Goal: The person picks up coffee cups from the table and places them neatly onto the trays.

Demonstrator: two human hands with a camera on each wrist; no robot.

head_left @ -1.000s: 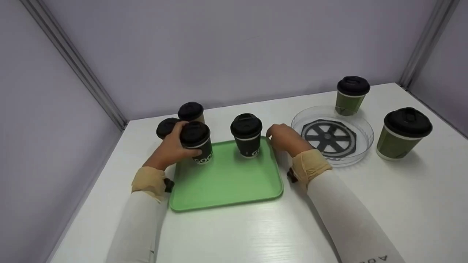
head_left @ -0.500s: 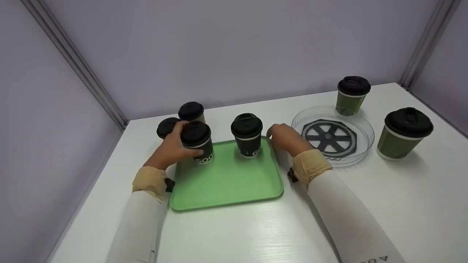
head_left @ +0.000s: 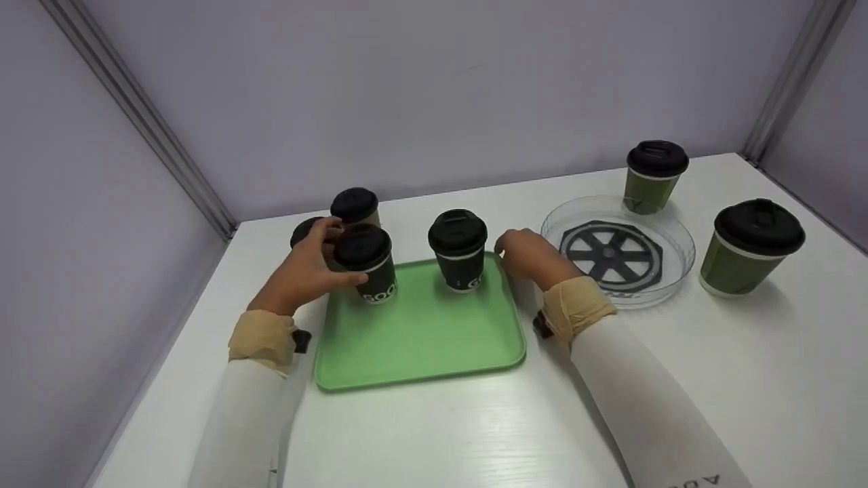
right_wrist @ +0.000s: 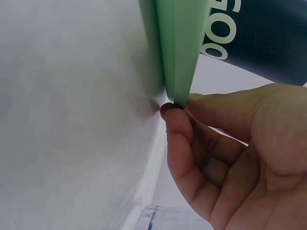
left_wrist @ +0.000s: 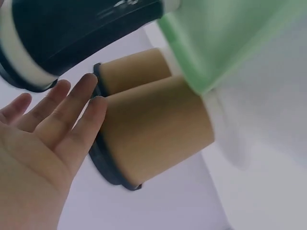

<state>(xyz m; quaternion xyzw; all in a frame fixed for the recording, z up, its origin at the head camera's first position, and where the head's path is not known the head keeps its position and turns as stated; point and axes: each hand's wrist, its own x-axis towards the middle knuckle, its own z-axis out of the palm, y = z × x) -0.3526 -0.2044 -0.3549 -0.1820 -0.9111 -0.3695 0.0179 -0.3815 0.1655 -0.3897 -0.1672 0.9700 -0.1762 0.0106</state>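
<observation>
Two black paper cups with black lids stand upright on a green tray [head_left: 420, 339], one at its back left and one at its back right. My left hand [head_left: 302, 271] is spread beside the left black cup [head_left: 378, 281]; in the left wrist view its fingers are straight and apart from the cup's side. The right black cup [head_left: 461, 268] stands close to my right hand [head_left: 529, 257]. That hand pinches the tray's back right corner between thumb and curled fingers, as the right wrist view shows.
Two brown cups [left_wrist: 153, 129] with black lids stand behind the tray's left corner, near the left hand. A round clear dish [head_left: 678, 278] with a dark wheel-like pattern lies right of the tray. Two green lidded cups [head_left: 736, 264] stand beyond it. Grey walls enclose the white table.
My left hand has loosened from the left black cup and drawn back slightly to the left. The cup stays on the tray. My right hand has not visibly moved.
</observation>
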